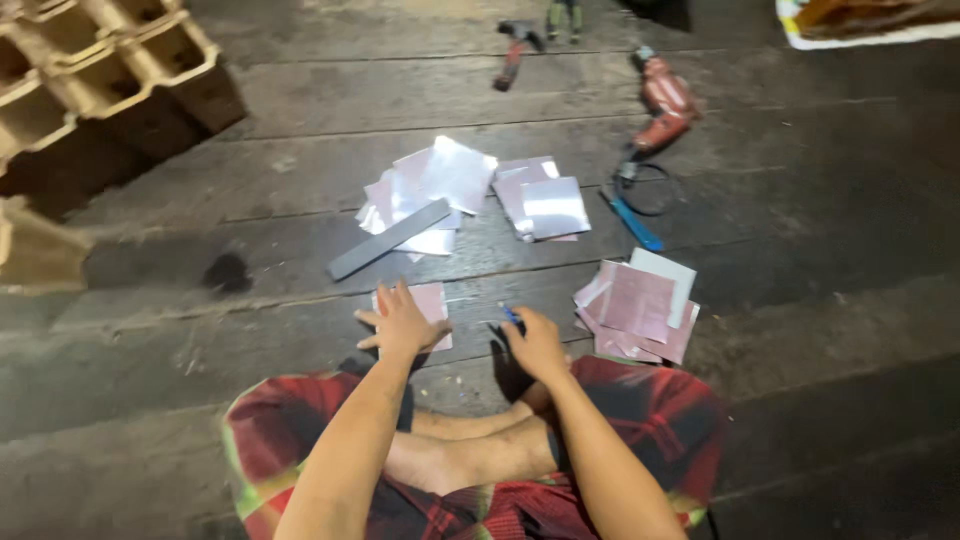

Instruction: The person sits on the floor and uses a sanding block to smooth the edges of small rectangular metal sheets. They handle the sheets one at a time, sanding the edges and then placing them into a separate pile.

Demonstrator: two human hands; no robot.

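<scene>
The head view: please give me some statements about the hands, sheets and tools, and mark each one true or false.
1. The left hand lies flat on a pink sheet. True.
2. The right hand holds a hammer. False: it holds a small blue tool; what kind cannot be told.
3. A grey flat bar lies on the shiny sheets. True.
4. The red drill lies between the two hands. False: it lies far ahead, to the right.
5. A pile of pink sheets lies right of the right hand. True.
</scene>
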